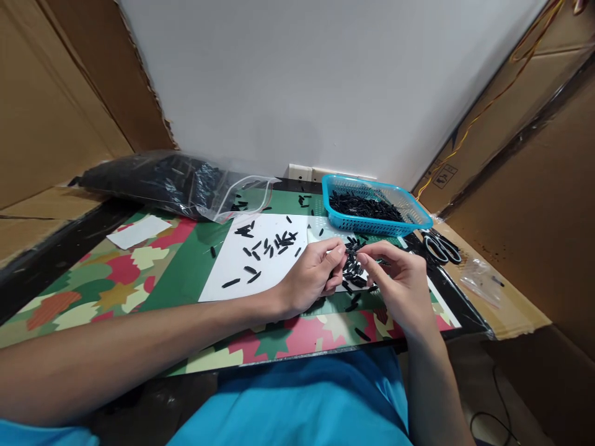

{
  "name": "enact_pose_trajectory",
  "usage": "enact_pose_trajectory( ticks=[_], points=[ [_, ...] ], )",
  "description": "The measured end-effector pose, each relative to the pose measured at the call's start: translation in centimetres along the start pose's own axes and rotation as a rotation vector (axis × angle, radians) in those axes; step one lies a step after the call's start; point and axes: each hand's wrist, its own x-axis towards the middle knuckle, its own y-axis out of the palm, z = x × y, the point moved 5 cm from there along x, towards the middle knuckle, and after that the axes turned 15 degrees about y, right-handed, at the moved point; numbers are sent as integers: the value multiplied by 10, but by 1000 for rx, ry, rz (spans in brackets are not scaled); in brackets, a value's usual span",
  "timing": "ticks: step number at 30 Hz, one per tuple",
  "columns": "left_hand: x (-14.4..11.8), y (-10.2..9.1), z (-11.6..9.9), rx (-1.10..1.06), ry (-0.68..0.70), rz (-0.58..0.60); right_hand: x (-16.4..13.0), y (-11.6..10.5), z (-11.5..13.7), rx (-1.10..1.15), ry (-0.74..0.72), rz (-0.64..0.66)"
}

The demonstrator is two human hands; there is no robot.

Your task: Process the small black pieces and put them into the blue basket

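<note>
I note both hands over one pile of black pieces (354,267) at table centre: left hand (312,277) fingers pinched on pieces, right hand (396,280) fingers likewise. At eleven o'clock, one white sheet (232,266) carrying roughly twenty strays; at one o'clock, one blue basket (421,218), one pair of scissors (441,246).

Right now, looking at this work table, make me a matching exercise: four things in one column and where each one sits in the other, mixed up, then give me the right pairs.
Things:
1. blue basket
2. scissors
3. clear zip bag
4. white sheet

Places:
A. far left, lying on its side, full of black pieces
B. middle of the mat, with loose black pieces scattered on it
C. far right of the mat, holding a heap of black pieces
D. right edge, just right of the basket

Pairs: 1-C, 2-D, 3-A, 4-B
</note>
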Motion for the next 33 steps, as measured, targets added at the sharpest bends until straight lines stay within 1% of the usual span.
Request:
enact_pose_trajectory(
  ticks=[9,15,21,24,26,27,30,31,33],
  points=[
    [-1,1,0,26,-3,26,-2,4,2,17,12,34],
    [-2,0,1,48,-20,11,-2,6,1,51,37,68],
    [-2,1,0,29,-33,14,-2,8,1,38,29,63],
    [-2,1,-1,5,-53,-29,-5,8,5,0,-10,38],
    [-1,-1,-1,-14,-70,-73,-7,5,14,-32,-89,-37],
    [-1,-2,-1,-24,-80,-91,-8,1,21,-42,-151,-101],
    [0,-5,1,-54,-110,-115,-4,-21,42,-67,-350,-388],
    [0,-5,2,-61,-115,-119,1,-31,47,-96,-391,-492],
    [1,-7,3,-67,-118,-127,20,-45,50,-256,-399,-615]
  ],
)
